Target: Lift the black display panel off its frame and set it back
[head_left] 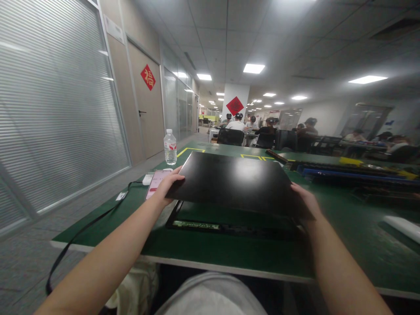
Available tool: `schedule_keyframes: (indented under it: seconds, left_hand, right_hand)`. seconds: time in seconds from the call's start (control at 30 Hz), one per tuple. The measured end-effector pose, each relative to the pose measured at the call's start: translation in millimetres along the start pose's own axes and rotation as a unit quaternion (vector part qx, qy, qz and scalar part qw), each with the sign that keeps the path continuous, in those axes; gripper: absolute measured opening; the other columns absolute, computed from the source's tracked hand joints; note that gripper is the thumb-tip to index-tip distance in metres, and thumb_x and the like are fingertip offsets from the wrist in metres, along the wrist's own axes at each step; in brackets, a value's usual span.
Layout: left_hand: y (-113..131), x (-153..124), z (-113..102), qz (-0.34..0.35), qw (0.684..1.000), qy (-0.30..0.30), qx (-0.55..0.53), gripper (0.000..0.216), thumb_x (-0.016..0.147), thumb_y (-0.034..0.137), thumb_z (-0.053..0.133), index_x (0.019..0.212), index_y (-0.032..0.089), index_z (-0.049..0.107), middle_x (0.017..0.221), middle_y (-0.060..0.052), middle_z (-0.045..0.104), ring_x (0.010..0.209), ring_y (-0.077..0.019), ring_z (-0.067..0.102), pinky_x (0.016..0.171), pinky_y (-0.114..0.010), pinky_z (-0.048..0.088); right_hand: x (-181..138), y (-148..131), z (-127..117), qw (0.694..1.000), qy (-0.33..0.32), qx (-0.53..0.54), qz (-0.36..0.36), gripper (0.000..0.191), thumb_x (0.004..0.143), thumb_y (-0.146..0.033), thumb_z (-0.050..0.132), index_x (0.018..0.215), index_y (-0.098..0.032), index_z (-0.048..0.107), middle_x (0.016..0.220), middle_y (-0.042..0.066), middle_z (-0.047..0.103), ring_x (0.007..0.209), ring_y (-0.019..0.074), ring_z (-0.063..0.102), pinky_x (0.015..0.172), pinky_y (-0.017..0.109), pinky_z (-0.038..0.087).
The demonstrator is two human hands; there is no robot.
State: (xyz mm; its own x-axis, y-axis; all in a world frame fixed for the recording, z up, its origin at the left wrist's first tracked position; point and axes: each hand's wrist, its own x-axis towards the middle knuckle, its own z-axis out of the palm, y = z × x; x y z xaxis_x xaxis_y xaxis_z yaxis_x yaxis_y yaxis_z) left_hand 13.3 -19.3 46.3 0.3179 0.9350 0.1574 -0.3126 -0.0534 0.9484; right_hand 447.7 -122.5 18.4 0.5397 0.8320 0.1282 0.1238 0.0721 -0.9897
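I hold a large flat black panel [232, 179] level above the green table [203, 251], one hand on each side. My left hand [166, 186] grips its left edge with the thumb on top. My right hand [306, 199] grips the right edge near the front corner. Beneath the panel on the table lies a dark frame or chassis [229, 227] with a green circuit strip visible along its front.
A pink phone [156, 183] and a small white device [147, 178] lie left of the panel, with a black cable [85, 229] running off the table edge. A water bottle [169, 148] stands behind. Dark components [344, 170] lie at the right. People sit at desks beyond.
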Motion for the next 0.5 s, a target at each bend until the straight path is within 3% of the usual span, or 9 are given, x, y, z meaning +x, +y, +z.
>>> schedule_keyframes:
  seconds: [0.1, 0.2, 0.33, 0.5]
  left_hand:
    - [-1.0, -1.0, 2.1, -0.011, 1.0, 0.0, 0.006, 0.068, 0.059, 0.021, 0.064, 0.127, 0.018, 0.061, 0.099, -0.004, 0.074, 0.079, -0.0221, 0.07, 0.064, -0.027, 0.051]
    - [-5.9, 0.1, 2.6, -0.033, 0.999, 0.017, 0.037, 0.061, 0.061, 0.028, 0.064, 0.121, 0.02, 0.065, 0.097, -0.004, 0.075, 0.081, -0.0232, 0.07, 0.064, -0.028, 0.051]
    - [-17.8, 5.7, 0.0, -0.019, 0.988, 0.061, 0.143, 0.053, 0.065, 0.038, 0.068, 0.115, 0.019, 0.068, 0.115, -0.007, 0.072, 0.107, -0.0287, 0.065, 0.086, -0.036, 0.051]
    - [-32.0, 13.5, -7.3, 0.043, 0.945, 0.035, 0.322, 0.062, 0.072, 0.046, 0.066, 0.123, 0.012, 0.064, 0.132, -0.016, 0.062, 0.123, -0.0303, 0.057, 0.108, -0.041, 0.039]
  right_hand:
    - [-2.2, -2.1, -3.6, 0.995, 0.036, 0.095, -0.002, 0.022, 0.083, -0.035, 0.057, 0.09, -0.019, 0.071, 0.084, 0.006, 0.074, 0.089, 0.0247, 0.07, 0.078, 0.032, 0.058]
    - [1.3, 1.9, -7.9, 0.974, 0.085, 0.209, 0.033, 0.003, 0.072, -0.021, 0.069, 0.074, -0.019, 0.068, 0.073, 0.003, 0.071, 0.073, 0.0199, 0.069, 0.071, 0.029, 0.058]
    - [7.8, 6.5, -12.7, 0.93, 0.105, 0.339, 0.097, 0.008, 0.07, -0.01, 0.066, 0.076, -0.014, 0.067, 0.073, 0.003, 0.071, 0.061, 0.0163, 0.066, 0.061, 0.027, 0.057]
    - [8.2, 2.3, -10.4, 0.899, 0.179, 0.397, 0.049, 0.011, 0.069, -0.007, 0.063, 0.079, -0.013, 0.065, 0.073, 0.002, 0.068, 0.063, 0.0157, 0.065, 0.061, 0.025, 0.056]
